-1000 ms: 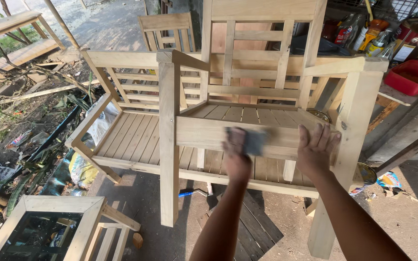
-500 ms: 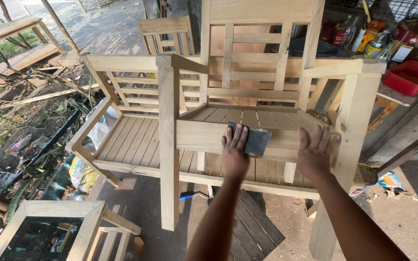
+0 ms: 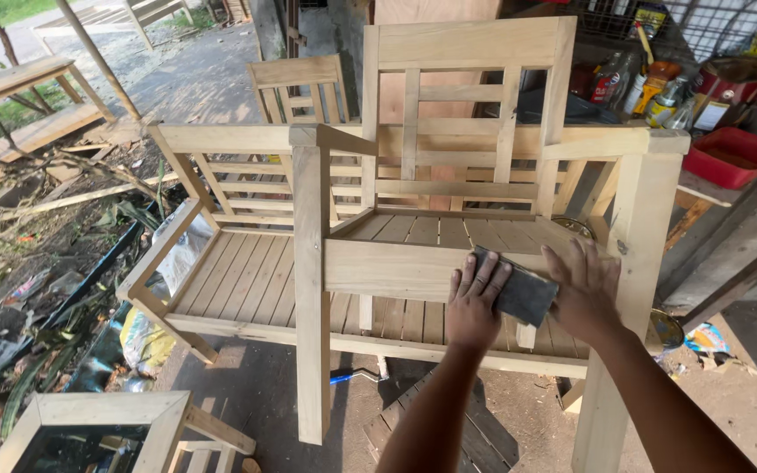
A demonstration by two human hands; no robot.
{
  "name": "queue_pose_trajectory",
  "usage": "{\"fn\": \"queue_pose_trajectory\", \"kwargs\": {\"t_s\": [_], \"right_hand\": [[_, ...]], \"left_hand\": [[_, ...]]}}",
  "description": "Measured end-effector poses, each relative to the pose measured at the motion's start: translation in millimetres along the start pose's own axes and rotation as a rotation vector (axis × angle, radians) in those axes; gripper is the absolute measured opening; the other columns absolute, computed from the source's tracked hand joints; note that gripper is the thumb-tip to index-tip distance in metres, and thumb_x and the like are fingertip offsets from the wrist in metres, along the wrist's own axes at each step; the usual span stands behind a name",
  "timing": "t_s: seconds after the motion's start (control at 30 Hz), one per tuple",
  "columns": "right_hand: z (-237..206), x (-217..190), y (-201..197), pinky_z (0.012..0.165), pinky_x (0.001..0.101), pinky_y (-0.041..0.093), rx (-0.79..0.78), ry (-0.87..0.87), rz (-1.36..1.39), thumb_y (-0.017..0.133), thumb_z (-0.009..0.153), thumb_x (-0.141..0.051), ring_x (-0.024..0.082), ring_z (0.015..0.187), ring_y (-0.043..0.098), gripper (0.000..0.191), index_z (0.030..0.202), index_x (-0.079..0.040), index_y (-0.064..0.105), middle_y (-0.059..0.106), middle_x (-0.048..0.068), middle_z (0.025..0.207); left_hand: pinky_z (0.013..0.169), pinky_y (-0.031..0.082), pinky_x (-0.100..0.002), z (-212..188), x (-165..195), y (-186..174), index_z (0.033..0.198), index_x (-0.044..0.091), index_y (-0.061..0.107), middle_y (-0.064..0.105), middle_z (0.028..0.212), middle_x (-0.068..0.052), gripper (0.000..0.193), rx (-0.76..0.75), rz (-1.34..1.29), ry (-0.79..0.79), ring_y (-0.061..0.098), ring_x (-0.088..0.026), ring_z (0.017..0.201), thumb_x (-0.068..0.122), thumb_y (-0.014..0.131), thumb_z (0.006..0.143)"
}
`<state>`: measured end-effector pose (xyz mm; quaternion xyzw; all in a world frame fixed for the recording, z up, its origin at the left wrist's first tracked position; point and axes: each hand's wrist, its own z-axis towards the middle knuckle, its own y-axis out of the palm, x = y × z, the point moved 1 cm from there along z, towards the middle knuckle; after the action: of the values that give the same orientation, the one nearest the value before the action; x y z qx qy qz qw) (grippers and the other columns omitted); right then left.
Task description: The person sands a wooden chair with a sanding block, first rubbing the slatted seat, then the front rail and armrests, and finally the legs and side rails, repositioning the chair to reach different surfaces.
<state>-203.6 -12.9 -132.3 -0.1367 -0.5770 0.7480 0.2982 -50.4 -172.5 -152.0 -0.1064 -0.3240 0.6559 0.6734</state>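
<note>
Sandpaper (image 3: 523, 293), a dark grey, roughly rectangular sheet with a dull, matte face, is pressed flat against the front rail of a wooden armchair (image 3: 466, 175). It sits at the right part of that rail, tilted a little, with its upper left corner showing above the fingers and its right edge tucked under the other palm. The left hand (image 3: 475, 302) is laid on the sheet's left half, fingers spread slightly and pointing up, nothing being gripped inside it. The right hand (image 3: 582, 293) is laid flat on the sheet's right side, fingers splayed wide and pointing up and left; the sheet is held down by both palms rather than pinched.

The armchair is made of pale, unfinished wood, with a slatted seat, a slatted high back, flat armrests and square front legs. Just behind and to its left a slatted wooden bench (image 3: 238, 271) of the same bare wood is seen, touching or nearly touching the chair. A red tray (image 3: 733, 156) is placed on a surface to the right, well apart from the hands, with bottles (image 3: 641, 88) behind it.
</note>
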Motion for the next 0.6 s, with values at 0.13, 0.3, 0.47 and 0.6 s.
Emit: {"fn": "queue_pose_trajectory", "kwargs": {"t_s": [0.13,0.3,0.47,0.6], "right_hand": [[-44,27,-14,0.116,0.0785,0.010,0.120,0.339,-0.338,0.051,0.100,-0.070,0.041,0.165,0.006,0.091,0.165,-0.028,0.003,-0.004,0.018,0.177],[-58,52,-10,0.120,0.0581,0.028,0.072,0.617,0.631,0.061,0.086,-0.049,0.053,0.152,0.014,0.116,0.159,-0.009,-0.019,-0.016,0.025,0.169],[-47,68,5,0.122,0.0491,0.029,-0.029,0.588,0.701,0.071,0.093,-0.033,0.054,0.151,0.015,0.124,0.153,-0.007,-0.035,-0.016,0.033,0.163],[-48,78,7,0.119,0.0416,0.048,-0.162,0.564,0.601,0.069,0.092,-0.028,0.047,0.144,0.044,0.104,0.157,-0.006,-0.010,0.011,0.031,0.163]], "left_hand": [[0.126,0.036,-0.051,-16,-75,-40,0.147,0.036,0.054,0.043,0.162,0.008,0.062,-0.174,-0.044,0.343,0.041,-0.026,0.154,0.007,0.064,0.093],[0.123,0.032,-0.051,-31,-147,-96,0.138,0.040,0.060,0.048,0.157,0.012,0.065,-0.159,0.120,0.183,0.040,-0.023,0.150,0.011,0.073,0.080],[0.122,0.028,-0.055,0,-60,-45,0.139,0.032,0.058,0.044,0.159,0.005,0.061,-0.265,-0.056,0.243,0.033,-0.026,0.151,0.020,0.075,0.083],[0.129,0.030,-0.046,43,47,27,0.137,0.036,0.061,0.046,0.158,0.010,0.050,-0.255,-0.061,0.414,0.033,-0.019,0.155,0.017,0.069,0.091]]}}
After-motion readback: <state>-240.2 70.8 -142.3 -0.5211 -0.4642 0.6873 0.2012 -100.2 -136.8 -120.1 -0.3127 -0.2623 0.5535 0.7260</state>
